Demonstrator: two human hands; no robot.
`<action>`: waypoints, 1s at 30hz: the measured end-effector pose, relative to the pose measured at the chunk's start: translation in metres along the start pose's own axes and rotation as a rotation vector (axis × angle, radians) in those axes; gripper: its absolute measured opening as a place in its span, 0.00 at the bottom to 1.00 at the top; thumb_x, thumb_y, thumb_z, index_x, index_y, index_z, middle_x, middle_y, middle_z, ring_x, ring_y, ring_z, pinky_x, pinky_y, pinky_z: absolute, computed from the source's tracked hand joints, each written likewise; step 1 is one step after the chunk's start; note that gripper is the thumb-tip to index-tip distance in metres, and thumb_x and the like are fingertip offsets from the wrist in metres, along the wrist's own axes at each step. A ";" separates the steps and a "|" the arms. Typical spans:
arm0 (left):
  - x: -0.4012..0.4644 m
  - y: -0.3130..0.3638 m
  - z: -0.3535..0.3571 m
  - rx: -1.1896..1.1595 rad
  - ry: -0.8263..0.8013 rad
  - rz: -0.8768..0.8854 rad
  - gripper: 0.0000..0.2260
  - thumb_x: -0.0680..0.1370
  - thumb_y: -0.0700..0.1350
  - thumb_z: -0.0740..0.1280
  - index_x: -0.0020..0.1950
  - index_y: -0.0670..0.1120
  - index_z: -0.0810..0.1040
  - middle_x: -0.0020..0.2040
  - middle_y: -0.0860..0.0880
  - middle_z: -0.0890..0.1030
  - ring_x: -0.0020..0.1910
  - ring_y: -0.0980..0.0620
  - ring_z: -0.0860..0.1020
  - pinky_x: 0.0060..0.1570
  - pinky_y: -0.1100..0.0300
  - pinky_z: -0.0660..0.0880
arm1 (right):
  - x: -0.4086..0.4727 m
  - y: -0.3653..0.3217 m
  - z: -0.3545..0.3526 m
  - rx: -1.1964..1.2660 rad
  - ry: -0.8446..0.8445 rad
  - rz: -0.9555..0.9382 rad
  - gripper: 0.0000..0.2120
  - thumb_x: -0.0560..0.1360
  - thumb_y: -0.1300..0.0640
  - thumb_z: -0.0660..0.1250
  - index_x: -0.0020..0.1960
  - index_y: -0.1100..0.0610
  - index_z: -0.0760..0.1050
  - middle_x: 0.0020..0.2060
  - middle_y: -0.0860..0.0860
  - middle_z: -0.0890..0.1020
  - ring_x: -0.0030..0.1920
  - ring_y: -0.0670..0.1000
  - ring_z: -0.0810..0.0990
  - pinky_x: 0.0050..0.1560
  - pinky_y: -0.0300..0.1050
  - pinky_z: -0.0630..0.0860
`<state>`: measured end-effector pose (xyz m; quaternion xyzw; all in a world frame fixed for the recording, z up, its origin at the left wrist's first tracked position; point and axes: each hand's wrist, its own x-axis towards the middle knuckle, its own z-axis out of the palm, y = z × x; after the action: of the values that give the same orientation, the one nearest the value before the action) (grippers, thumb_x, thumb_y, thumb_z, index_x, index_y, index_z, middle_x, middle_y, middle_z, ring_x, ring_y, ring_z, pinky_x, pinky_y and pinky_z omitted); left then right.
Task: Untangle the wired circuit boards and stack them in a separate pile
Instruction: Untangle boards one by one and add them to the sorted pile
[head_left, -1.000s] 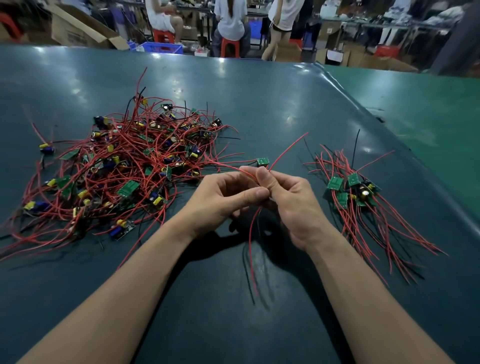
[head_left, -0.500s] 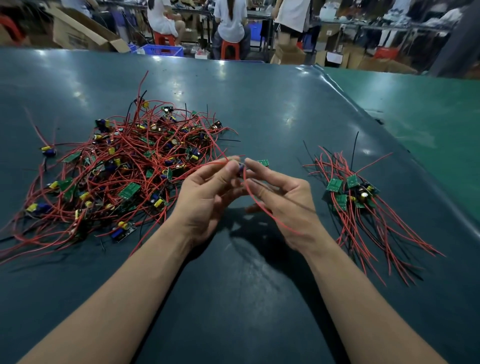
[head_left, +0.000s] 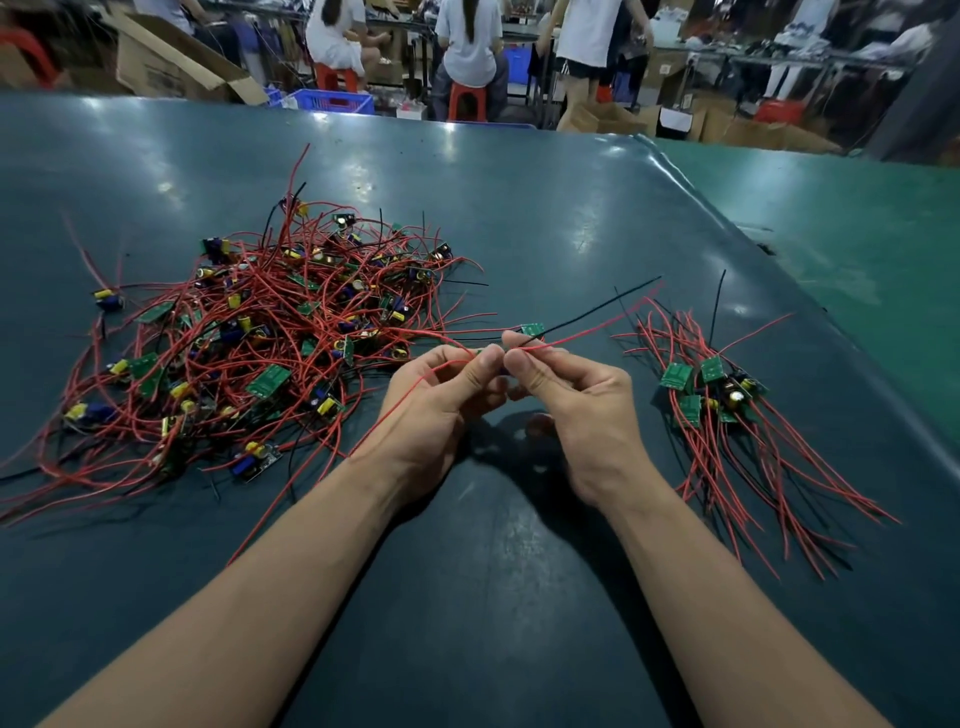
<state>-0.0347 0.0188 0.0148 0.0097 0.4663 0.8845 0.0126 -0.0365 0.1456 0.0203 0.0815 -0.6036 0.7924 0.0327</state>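
Head cam: a big messy tangle of wired circuit boards (head_left: 249, 358) is spread over the left half of the dark teal table (head_left: 519, 218). Small green boards are seen in there, some flipped so that yellow and blue components are showing, and thin red leads are looped all through it, with a few black ones mixed in. Stray red ends are fanned out toward the near-left edge.

Over on the right, well apart from the tangle, a much neater sorted pile (head_left: 711, 389) is laid out: a handful of green boards bunched together at the far end, leads combed out roughly parallel toward the near right.

Between the two piles, one wired board is held up just above the table. The left hand (head_left: 441, 400) is curled, thumb and forefinger pinched on a red wire (head_left: 405, 397) that is trailed down over the wrist toward the near-left. The right hand (head_left: 576, 395) is curled too, thumb and forefinger closed on the leads right beside the left fingertips, nearly touching. A black wire (head_left: 597, 306) and another red lead are seen sticking out up and to the right from that pinch. A little green board (head_left: 532, 329) is peeking out just behind the right fingertips; whether it's touched by them can't be told.

In the background, seated people (head_left: 467, 47), red stools and cardboard boxes (head_left: 171, 62) are visible.
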 end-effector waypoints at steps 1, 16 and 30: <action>0.000 0.000 -0.002 0.016 0.002 -0.009 0.10 0.68 0.42 0.71 0.44 0.41 0.74 0.34 0.48 0.82 0.32 0.55 0.80 0.40 0.65 0.79 | 0.000 0.000 0.000 -0.023 0.004 -0.007 0.08 0.68 0.58 0.73 0.46 0.54 0.85 0.43 0.50 0.86 0.39 0.44 0.81 0.40 0.35 0.77; 0.000 -0.003 -0.004 0.159 -0.012 0.028 0.07 0.68 0.46 0.73 0.35 0.46 0.78 0.32 0.49 0.80 0.34 0.52 0.79 0.48 0.58 0.76 | 0.015 -0.008 -0.021 0.153 0.617 -0.057 0.15 0.73 0.61 0.74 0.29 0.55 0.77 0.23 0.46 0.73 0.21 0.43 0.64 0.21 0.35 0.60; 0.001 -0.006 -0.004 0.126 0.038 0.087 0.09 0.66 0.43 0.73 0.39 0.41 0.75 0.33 0.49 0.81 0.32 0.54 0.78 0.40 0.63 0.79 | -0.002 -0.004 -0.005 0.171 0.087 0.281 0.10 0.67 0.54 0.73 0.41 0.61 0.81 0.27 0.47 0.74 0.21 0.42 0.63 0.16 0.32 0.56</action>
<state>-0.0357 0.0192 0.0079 0.0140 0.5204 0.8531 -0.0352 -0.0347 0.1519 0.0221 -0.0356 -0.5374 0.8405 -0.0593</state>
